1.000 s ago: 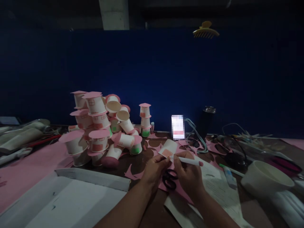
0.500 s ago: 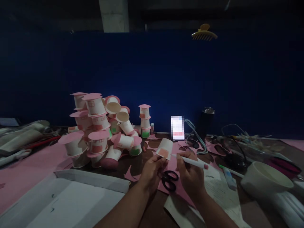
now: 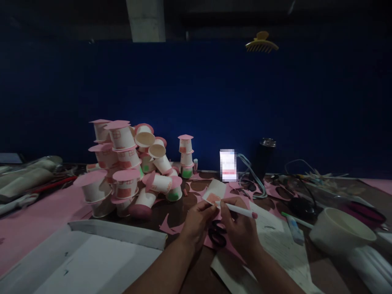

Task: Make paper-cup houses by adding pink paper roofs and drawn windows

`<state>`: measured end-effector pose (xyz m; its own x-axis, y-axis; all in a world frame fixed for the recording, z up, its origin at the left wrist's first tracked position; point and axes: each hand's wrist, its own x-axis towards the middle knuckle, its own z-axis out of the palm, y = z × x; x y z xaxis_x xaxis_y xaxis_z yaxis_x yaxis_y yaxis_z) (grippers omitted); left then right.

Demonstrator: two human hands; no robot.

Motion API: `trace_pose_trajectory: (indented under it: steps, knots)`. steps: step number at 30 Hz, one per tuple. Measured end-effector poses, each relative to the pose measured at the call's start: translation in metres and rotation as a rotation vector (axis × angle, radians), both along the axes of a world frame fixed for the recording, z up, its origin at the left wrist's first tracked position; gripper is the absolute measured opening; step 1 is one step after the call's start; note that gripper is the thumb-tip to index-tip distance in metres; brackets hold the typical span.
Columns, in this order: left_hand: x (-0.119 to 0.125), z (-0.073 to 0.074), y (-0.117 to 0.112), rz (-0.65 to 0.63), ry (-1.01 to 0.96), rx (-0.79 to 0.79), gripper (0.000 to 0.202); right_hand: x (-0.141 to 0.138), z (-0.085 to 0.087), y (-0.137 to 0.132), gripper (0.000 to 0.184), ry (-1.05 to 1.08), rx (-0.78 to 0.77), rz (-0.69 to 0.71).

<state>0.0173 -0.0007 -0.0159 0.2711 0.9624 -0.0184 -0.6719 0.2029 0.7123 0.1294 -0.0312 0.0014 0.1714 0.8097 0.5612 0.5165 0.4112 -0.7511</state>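
My left hand (image 3: 197,220) is closed round a small white paper cup (image 3: 215,190) that bears a pink patch and points away from me. My right hand (image 3: 239,226) grips a white pen with a pink cap (image 3: 237,209), its tip touching the cup's pink patch. Black scissors (image 3: 217,235) lie on the table just below both hands, partly hidden by them.
A heap of paper-cup houses with pink roofs (image 3: 128,167) fills the left middle. A white tray (image 3: 92,257) lies front left, a white bowl (image 3: 341,230) at the right, and a lit phone (image 3: 228,165), a dark bottle (image 3: 266,157), cables and pink paper scraps behind.
The pen had drawn back from the cup half a second ago; its tip is now on the pink patch again. The cup sits a little lower and nearer.
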Motion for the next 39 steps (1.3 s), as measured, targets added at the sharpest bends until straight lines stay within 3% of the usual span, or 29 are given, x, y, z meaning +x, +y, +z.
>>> trace_pose_trajectory:
  steps: [23,39]
  knots:
    - [0.0017,-0.0002,-0.0010,0.017,0.033,0.005,0.018,0.0041,0.0023,0.0016,0.019,-0.038,-0.011,-0.041]
    - [-0.0049,0.0043,0.0007,0.057,-0.006,-0.088,0.023,0.0049,0.0016,0.0004,0.018,-0.001,0.018,-0.057]
